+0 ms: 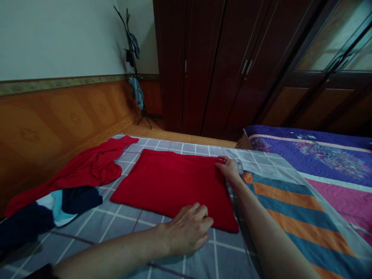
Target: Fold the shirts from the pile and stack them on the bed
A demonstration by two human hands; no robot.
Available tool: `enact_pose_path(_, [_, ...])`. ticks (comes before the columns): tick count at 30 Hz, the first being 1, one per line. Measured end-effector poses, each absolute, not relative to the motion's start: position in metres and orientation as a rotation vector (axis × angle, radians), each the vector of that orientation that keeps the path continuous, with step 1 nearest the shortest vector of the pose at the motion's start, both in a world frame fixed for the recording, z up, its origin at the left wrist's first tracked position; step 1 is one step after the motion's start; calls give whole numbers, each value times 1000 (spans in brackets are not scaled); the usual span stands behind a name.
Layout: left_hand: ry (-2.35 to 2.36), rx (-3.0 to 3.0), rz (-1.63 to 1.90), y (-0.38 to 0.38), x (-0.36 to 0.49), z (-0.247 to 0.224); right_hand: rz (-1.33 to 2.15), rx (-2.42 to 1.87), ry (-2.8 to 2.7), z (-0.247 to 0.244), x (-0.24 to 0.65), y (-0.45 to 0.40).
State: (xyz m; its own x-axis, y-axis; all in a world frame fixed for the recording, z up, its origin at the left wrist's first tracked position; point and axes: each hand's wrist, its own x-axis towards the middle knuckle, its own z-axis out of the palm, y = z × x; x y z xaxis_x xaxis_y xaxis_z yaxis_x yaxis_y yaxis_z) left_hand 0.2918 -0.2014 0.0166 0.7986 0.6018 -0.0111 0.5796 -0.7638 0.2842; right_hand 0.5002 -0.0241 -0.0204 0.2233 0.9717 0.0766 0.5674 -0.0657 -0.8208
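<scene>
A flat, folded red cloth garment [171, 186] lies squarely on a grey checked bedsheet [116, 228]. The right hand [229, 172] is closed on the garment's far right corner, fingers pinching the fabric. The left hand [187, 228] sits open and loosely curled, fingertips touching its near edge. To the left lie a crumpled red cloth [87, 166] and a navy and light-blue garment [49, 211]. To the right lie an orange and blue striped blanket [290, 209] and a purple and pink quilt [314, 155]. A dark wooden wardrobe [209, 66] stands beyond.
</scene>
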Motion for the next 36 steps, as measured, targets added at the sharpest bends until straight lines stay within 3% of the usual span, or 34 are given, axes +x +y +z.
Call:
enact_pose_path(17, [617,2753,177,-199,343,8,563,-1807,-1561,-21,500,-25])
enact_pose_path(20, [614,2731,230,-197,346,4,446,-1853,-1540,-17,497,-30])
enact_pose_path(25, [747,2688,353,-195,342,2,-61,-1680,-1723,-13,479,-43])
enact_pose_path(29, [564,2511,288,-185,333,4,-149,-1589,-2064,-23,464,-50])
enact_pose_path(36, [1313,2494,405,-166,297,-13,-365,-1759,-2194,-29,449,-61])
